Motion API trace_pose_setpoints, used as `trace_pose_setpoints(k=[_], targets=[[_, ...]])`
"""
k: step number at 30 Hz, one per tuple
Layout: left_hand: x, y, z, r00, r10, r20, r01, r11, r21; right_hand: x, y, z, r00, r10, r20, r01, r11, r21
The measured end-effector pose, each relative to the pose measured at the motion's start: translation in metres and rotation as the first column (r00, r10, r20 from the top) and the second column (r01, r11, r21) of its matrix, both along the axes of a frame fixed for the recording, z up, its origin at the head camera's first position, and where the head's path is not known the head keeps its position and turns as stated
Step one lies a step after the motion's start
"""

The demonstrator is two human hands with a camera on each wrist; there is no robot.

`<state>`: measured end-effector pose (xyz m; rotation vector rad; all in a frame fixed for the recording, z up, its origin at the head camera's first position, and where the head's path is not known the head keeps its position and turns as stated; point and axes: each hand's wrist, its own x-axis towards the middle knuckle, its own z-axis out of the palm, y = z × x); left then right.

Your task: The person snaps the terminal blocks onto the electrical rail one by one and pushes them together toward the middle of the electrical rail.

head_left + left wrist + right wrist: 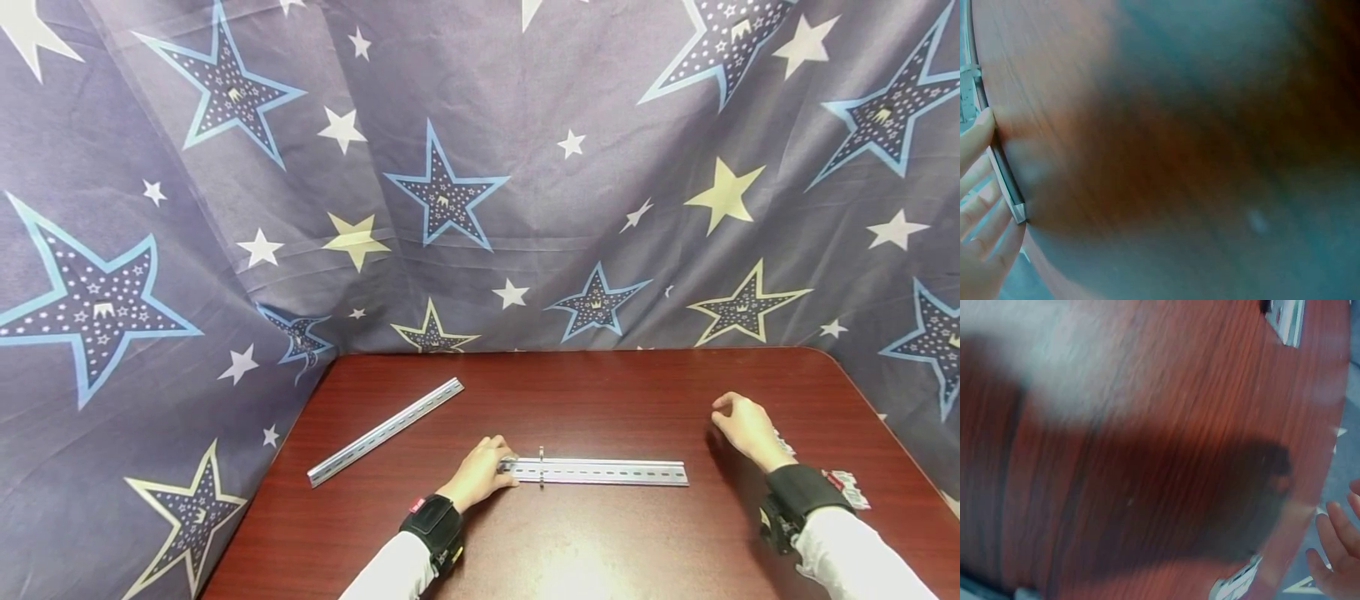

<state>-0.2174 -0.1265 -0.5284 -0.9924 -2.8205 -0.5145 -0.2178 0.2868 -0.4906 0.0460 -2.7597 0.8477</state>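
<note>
A slotted metal DIN rail (615, 472) lies crosswise on the table. My left hand (480, 473) holds its left end, thumb on the near edge and fingers at the far side; the left wrist view shows the thumb and fingers (979, 206) along that end. Just right of this hand, a small narrow clip-like piece (542, 467) sits across the rail. Off to the right, beyond the rail's other end, my right hand (745, 427) is raised above the table with loosely bent fingers. Nothing shows between those fingers (1334, 540) in the right wrist view.
A second slotted rail (386, 431) lies slanted at the left of the table. Small pale parts (847, 489) lie by the right wrist, and more (783, 442) are partly hidden behind the right hand. Star-patterned cloth (450, 275) hangs behind the red-brown table (585, 400).
</note>
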Motion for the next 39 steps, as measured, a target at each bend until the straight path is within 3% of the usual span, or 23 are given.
trace_pose_setpoints(k=[13, 21, 34, 39], targets=[[0.0, 0.0, -0.001, 1.0, 0.0, -0.003, 0.0, 1.0, 0.001, 0.007, 0.034, -0.012, 0.997, -0.065, 0.045, 0.063, 0.997, 0.051], [0.001, 0.001, 0.0, 1.0, 0.007, 0.012, -0.007, 1.0, 0.002, 0.014, 0.044, -0.019, 0.993, -0.121, 0.0, 0.12, 0.991, 0.056], [0.001, 0.0, 0.001, 1.0, 0.009, 0.004, -0.009, 1.0, 0.001, 0.017, 0.055, -0.025, 0.991, -0.122, 0.053, 0.114, 0.985, 0.132], [0.001, 0.0, 0.001, 1.0, 0.008, 0.003, -0.008, 1.0, 0.002, 0.017, 0.057, -0.027, 0.994, -0.108, 0.023, 0.103, 0.98, 0.17]])
